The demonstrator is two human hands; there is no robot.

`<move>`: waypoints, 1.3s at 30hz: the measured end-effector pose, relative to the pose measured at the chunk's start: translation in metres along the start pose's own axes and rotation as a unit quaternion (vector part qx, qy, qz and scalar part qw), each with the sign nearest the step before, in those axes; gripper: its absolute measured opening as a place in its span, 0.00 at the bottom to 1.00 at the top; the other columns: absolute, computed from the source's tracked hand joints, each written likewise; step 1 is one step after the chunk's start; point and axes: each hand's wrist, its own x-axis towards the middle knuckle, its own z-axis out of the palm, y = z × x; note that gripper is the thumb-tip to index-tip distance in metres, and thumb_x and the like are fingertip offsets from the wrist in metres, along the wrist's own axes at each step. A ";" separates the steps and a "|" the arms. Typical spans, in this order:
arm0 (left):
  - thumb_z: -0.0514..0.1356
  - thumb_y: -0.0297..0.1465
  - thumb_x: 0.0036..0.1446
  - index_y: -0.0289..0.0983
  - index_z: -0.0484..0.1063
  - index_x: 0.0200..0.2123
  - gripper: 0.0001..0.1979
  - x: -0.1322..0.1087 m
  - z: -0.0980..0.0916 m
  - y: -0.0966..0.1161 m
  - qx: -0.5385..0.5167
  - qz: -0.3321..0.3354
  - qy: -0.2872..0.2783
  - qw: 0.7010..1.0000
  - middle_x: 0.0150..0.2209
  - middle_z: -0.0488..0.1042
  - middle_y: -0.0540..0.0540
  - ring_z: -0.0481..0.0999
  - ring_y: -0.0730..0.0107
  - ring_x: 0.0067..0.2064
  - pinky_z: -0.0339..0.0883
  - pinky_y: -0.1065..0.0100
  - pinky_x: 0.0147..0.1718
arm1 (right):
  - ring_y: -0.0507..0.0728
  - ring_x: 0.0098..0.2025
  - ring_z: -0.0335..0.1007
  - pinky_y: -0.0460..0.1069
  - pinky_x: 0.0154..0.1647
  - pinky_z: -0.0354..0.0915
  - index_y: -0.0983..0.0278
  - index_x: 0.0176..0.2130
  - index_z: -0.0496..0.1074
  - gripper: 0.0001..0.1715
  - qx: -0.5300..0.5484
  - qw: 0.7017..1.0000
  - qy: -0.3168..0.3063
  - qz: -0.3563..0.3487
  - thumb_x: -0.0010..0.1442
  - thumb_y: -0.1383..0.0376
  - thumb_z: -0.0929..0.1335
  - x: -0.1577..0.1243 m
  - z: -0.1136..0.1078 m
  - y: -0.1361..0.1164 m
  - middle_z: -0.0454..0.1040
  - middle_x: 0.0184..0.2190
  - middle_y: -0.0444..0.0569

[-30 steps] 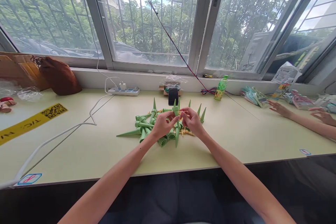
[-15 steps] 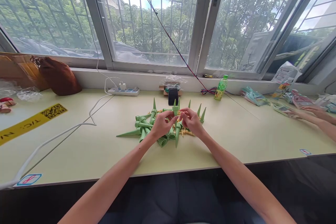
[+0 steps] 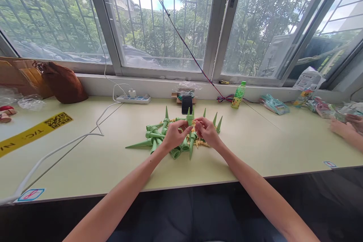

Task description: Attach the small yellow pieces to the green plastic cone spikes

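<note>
My left hand (image 3: 176, 135) is closed on a green plastic watering spike (image 3: 190, 119), held with its capped end up above the pile. Close beside it, my right hand (image 3: 209, 131) has thumb and forefinger pinched together near the spike. Whatever those fingertips hold is too small to make out. Around and beneath both hands lie several more green spikes (image 3: 155, 135), some on their sides with hollow threaded ends showing. Small yellow plastic pieces (image 3: 200, 143) are heaped under my right hand. Behind it, several spikes (image 3: 215, 118) stand point up.
A dark phone (image 3: 186, 104) leans on a small box at the back. Along the sill are a power strip (image 3: 133, 99), a green-capped bottle (image 3: 238, 95) and a brown pouch (image 3: 64, 83). A white cable (image 3: 70, 147) crosses the left side. At far right another person's hands (image 3: 342, 128) work.
My hands and the held spike stay almost in place, with only slight finger movement. The other person's hands at far right have drawn back to the right.
</note>
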 end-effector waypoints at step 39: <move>0.55 0.36 0.63 0.38 0.72 0.45 0.12 0.000 0.003 -0.011 0.141 0.068 0.015 0.988 0.40 0.72 0.45 0.68 0.77 0.25 0.63 0.73 0.26 | 0.47 0.14 0.51 0.44 0.13 0.51 0.62 0.24 0.61 0.27 0.038 0.998 0.050 -0.006 0.59 0.45 0.67 0.004 0.001 0.001 0.55 0.15 0.37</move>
